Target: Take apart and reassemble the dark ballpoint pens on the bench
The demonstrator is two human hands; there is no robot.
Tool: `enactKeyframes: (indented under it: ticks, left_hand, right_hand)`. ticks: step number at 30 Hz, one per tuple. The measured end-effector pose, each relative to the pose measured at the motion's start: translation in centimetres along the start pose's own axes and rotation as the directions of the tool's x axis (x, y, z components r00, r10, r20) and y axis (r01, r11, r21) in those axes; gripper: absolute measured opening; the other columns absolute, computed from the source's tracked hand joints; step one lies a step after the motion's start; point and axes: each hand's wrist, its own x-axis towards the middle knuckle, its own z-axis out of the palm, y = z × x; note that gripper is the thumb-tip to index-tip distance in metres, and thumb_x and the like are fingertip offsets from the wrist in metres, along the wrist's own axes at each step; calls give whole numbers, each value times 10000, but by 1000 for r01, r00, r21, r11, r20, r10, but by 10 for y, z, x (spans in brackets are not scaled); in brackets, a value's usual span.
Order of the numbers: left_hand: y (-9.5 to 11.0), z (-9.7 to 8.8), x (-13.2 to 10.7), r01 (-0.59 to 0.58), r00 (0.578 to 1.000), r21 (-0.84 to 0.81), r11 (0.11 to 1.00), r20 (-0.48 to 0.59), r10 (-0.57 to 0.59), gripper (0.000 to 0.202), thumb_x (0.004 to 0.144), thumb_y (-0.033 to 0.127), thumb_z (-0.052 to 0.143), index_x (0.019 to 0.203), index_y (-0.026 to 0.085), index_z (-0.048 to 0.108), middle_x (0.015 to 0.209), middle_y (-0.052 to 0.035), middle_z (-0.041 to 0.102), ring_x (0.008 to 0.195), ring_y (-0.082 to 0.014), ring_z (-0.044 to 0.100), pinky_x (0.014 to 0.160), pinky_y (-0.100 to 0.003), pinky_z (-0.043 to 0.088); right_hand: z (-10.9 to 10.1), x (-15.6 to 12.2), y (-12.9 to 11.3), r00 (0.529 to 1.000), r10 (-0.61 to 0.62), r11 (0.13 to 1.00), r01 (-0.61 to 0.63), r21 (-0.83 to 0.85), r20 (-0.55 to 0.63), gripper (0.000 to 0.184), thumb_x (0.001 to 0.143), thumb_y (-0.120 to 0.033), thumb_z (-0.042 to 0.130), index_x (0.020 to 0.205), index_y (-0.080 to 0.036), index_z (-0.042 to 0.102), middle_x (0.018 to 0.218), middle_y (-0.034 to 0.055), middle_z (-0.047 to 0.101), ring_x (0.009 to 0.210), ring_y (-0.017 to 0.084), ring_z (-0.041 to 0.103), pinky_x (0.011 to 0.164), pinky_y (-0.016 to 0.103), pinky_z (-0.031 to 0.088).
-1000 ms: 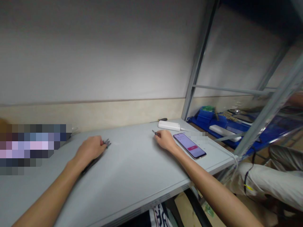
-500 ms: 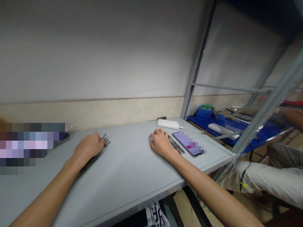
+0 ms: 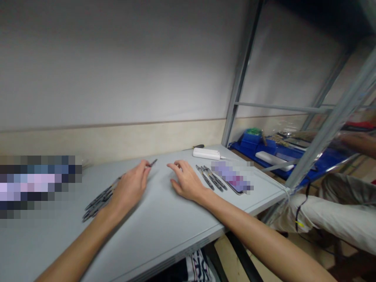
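Observation:
My left hand [image 3: 132,184] is closed in a pinch on a dark pen [image 3: 153,162], whose end sticks out past the fingertips toward my other hand. Under and beside that wrist lies a bunch of dark pens [image 3: 98,201], partly covered by the hand. My right hand [image 3: 188,181] hovers or rests over the table with fingers spread and nothing in them. Right of it, three dark pens [image 3: 212,178] lie side by side at a slant, next to a phone [image 3: 241,192] whose screen is mostly blurred out.
On the grey table [image 3: 164,227], a white power strip [image 3: 206,153] lies near the wall, a screwdriver [image 3: 198,146] behind it. A metal frame post [image 3: 230,113] stands at the right corner. Beyond are a blue-covered table [image 3: 305,164] and a seated person [image 3: 326,215]. A blurred-out item lies left.
My left hand has moved right with one pen, uncovering the bunch behind it. My right hand has shifted left, off the row of pens, and its fingers have spread.

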Motion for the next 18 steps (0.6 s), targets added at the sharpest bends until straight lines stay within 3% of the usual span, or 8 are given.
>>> enactKeyframes:
  ticks: [3, 5, 8, 12, 15, 18]
  left_hand:
    - [9, 14, -4, -164, 986, -180, 970, -14, 164, 282, 900, 324, 273, 1009, 191, 496, 965, -68, 627, 883, -189, 585, 779, -294, 424]
    - [12, 20, -6, -228, 971, -265, 937, 2, 237, 276, 900, 303, 279, 994, 187, 511, 949, -64, 626, 885, -177, 577, 794, -290, 422]
    - [9, 24, -8, -239, 966, -269, 933, 34, 257, 263, 878, 286, 337, 1047, 171, 502, 884, -66, 627, 815, -180, 578, 764, -301, 436]
    - [-2, 18, -4, -281, 960, -137, 950, -28, 280, 267, 876, 315, 357, 1006, 160, 531, 954, -89, 606, 902, -204, 544, 826, -334, 411]
    - [-11, 14, -2, -315, 949, -97, 944, -21, 314, 283, 888, 339, 343, 964, 166, 554, 920, -75, 604, 895, -199, 534, 823, -324, 406]
    - [-15, 14, -1, -346, 938, -101, 933, -12, 346, 296, 902, 317, 319, 941, 162, 568, 873, -64, 602, 853, -186, 535, 794, -306, 409]
  right_hand:
    - [-2, 1, -2, 997, -67, 997, 66, -30, -36, 433, 832, -256, 477, 1250, -174, 400, 1183, 126, 442, 996, 218, 390, 814, 333, 345]
    - [-1, 1, -1, 994, -110, 991, 111, -78, 10, 323, 873, -279, 424, 1175, -176, 476, 1078, 116, 525, 957, 218, 412, 775, 325, 344]
    - [-1, 2, 3, 992, -100, 988, 108, -111, 77, 275, 905, -327, 367, 1003, -171, 572, 865, 97, 601, 860, 207, 451, 711, 304, 327]
    - [-2, 1, 12, 990, 112, 991, -105, -84, 81, 369, 915, -386, 322, 810, -169, 601, 750, 76, 617, 737, 174, 492, 632, 263, 292]
    - [-7, -1, 17, 951, 299, 954, -298, -32, 82, 443, 936, -364, 243, 732, -179, 591, 665, 45, 598, 631, 146, 494, 590, 248, 265]
    - [-13, -2, 15, 935, 350, 936, -351, 4, 56, 448, 931, -384, 233, 751, -182, 589, 683, 43, 597, 651, 147, 503, 604, 245, 272]
